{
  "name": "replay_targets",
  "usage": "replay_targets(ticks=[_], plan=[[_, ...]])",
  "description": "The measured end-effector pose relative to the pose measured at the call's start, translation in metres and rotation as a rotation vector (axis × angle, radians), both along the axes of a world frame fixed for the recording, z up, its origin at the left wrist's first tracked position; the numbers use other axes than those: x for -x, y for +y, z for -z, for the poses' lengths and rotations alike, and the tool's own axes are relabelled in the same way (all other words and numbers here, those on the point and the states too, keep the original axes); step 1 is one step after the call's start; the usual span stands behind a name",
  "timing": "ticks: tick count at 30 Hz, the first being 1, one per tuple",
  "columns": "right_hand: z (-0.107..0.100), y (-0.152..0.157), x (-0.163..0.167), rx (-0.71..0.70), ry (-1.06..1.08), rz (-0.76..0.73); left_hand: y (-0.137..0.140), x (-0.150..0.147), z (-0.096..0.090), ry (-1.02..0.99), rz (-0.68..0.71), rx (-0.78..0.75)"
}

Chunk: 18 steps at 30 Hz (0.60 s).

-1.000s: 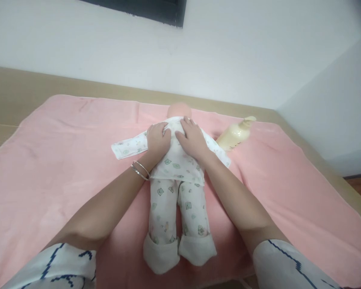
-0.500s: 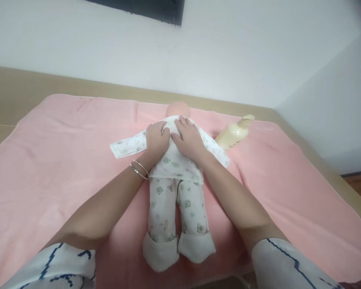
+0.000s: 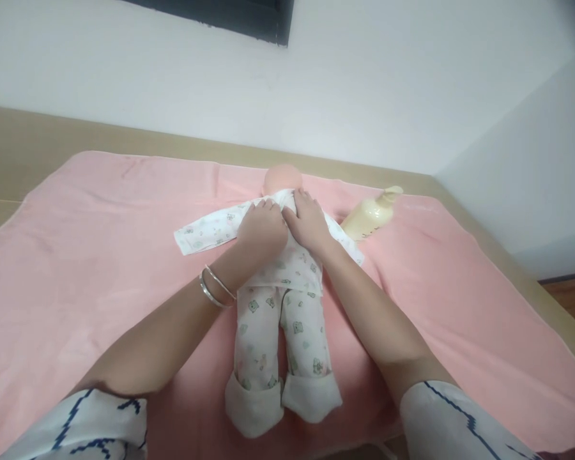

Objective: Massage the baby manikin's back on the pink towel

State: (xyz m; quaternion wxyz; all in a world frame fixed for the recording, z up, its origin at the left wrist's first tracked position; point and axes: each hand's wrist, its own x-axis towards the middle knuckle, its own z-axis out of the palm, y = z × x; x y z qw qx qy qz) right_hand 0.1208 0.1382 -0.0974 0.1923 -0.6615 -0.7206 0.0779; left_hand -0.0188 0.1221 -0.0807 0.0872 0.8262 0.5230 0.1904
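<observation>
A baby doll [image 3: 282, 177] in a white long-sleeved top [image 3: 285, 271] and matching patterned trousers [image 3: 259, 332] lies on a pink blanket. Its head points away from me and no face shows. My left hand [image 3: 263, 231], with two silver bangles at the wrist, rests back-up on the left and middle of the doll's upper body. Its fingers bend over the cloth and its thumb is hidden. Beside it, my right hand [image 3: 310, 220] lies flat on the right upper body, fingers stretched toward the shoulder and thumb apart.
A pale yellow pump bottle [image 3: 368, 214] lies tilted on the blanket, right of the doll's sleeve. The pink blanket [image 3: 100, 275] covers most of a wooden surface [image 3: 124, 137], whose back edge meets a white wall [image 3: 364, 83]. A dark frame [image 3: 249, 19] is at the top.
My left hand has shifted right, from the doll's side toward the middle of its upper body, uncovering more of the left sleeve. My right hand has moved slightly right.
</observation>
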Motion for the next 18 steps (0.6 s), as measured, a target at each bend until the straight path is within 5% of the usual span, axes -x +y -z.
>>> replay_targets(ticks=[10,18], plan=[[-0.014,-0.038,0.025,-0.002,-0.308,-0.090,0.027,0.011,0.017,-0.256,-0.090,0.076],[-0.006,-0.028,0.024,-0.068,-0.143,-0.080,0.025,0.009,0.020,-0.153,-0.078,-0.023]])
